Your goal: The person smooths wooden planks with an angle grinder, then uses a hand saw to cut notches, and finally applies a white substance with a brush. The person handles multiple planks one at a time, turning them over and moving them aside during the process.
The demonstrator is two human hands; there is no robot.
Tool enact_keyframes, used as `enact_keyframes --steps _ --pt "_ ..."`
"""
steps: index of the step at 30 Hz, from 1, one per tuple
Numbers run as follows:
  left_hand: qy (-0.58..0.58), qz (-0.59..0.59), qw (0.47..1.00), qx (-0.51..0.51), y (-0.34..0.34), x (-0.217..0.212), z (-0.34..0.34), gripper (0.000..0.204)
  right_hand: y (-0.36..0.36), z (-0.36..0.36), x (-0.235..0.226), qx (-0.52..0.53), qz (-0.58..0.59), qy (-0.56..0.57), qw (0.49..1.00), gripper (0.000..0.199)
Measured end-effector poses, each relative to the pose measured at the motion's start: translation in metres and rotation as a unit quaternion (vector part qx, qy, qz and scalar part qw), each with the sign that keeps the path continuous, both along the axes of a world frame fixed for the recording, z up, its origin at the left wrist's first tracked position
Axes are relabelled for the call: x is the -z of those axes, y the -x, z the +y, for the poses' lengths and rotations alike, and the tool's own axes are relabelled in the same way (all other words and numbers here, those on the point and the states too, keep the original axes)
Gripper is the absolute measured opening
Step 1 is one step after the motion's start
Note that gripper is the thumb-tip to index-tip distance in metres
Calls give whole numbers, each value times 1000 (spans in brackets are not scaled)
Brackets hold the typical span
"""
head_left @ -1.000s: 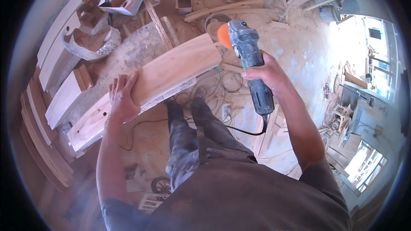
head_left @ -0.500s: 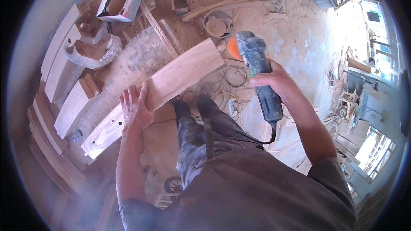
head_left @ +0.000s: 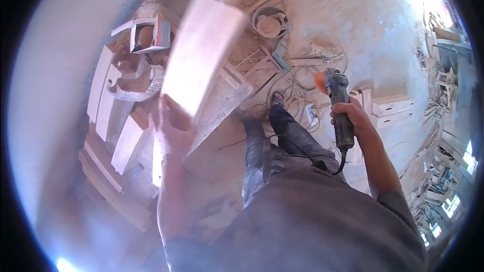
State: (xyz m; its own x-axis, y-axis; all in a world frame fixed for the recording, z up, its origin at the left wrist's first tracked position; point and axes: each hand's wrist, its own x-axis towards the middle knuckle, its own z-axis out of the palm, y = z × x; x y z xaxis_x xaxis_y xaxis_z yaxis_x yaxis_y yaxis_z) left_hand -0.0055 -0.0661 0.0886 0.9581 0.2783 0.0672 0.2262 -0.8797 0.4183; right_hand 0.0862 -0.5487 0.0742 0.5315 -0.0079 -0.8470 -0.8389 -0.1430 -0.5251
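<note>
My left hand point(head_left: 171, 133) grips the lower end of a pale wooden board point(head_left: 204, 53), which is raised and tilted off the dusty bench point(head_left: 220, 102). The board is blurred by motion, and some fingers are hidden against it. Off to the right, my right hand point(head_left: 356, 116) is wrapped round the body of a dark angle grinder point(head_left: 344, 133). Its orange disc point(head_left: 320, 83) points up and left, away from the board. From the grinder's lower end a black cord point(head_left: 342, 162) hangs toward my legs.
Several shaped wooden pieces point(head_left: 130, 142) lie left of the bench, near a cut-open whitish container point(head_left: 136, 90) and an open box point(head_left: 164, 35). Loose cables point(head_left: 297, 88) coil near my feet. Beyond stands a round tub point(head_left: 270, 22); stacked wood point(head_left: 393, 108) sits at right.
The board, lying across the bench under my flat left hand before, is now lifted and swung upright in that hand's grip. The grinder has moved right and lower. The view has shifted.
</note>
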Motion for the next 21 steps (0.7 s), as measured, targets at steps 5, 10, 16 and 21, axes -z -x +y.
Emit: enact_keyframes --steps 5,10,16,21 --pt "219 -146 956 -132 -15 -73 31 115 4 -14 36 -14 -17 -23 1000 38" --pt "324 -266 881 -221 -29 -158 23 93 -10 0 24 -32 -41 -53 997 36" --pt "446 -311 712 -444 41 -49 102 70 -16 9 21 -8 -82 -64 995 45" --pt "618 -244 585 -465 64 77 60 62 -11 0 8 -4 -151 -27 988 45"
